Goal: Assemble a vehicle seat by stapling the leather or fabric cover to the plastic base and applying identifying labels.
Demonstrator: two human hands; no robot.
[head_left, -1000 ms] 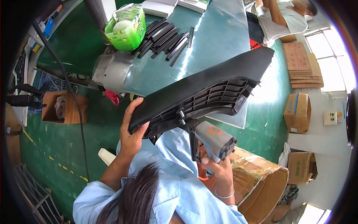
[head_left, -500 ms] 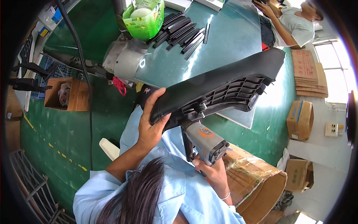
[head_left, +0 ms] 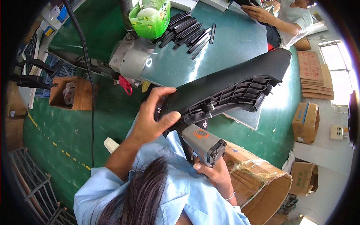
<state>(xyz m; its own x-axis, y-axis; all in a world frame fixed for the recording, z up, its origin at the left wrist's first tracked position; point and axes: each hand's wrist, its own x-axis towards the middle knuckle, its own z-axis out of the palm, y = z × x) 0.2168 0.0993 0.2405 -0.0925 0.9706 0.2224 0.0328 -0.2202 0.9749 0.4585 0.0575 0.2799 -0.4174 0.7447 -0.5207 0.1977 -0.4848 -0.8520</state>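
A long black padded cushion part (head_left: 228, 77) slants across the middle, rising to the far right. Its ribbed plastic underside faces right and near, and metal bolts stick out of it. My left hand (head_left: 150, 120) holds its near-left end, thumb on the near side and fingers over the far edge. A grey staple gun (head_left: 202, 142) with an orange mark is in my right hand (head_left: 217, 174), fingers wrapped round its handle. The gun's front lies against the plastic side near my left thumb; its tip is hidden.
Several black strips (head_left: 187, 32) lie on the green-topped table (head_left: 240, 41), beside a green plastic container (head_left: 150, 18). A large open carton (head_left: 258, 176) stands close at my right. A dark cable (head_left: 87, 60) hangs at left. Another person (head_left: 287, 26) works at far right.
My left hand has loosened and shifted along the cushion part's end, its thumb now more spread. The staple gun has tilted slightly and moved a little nearer. The whole view has shifted slightly.
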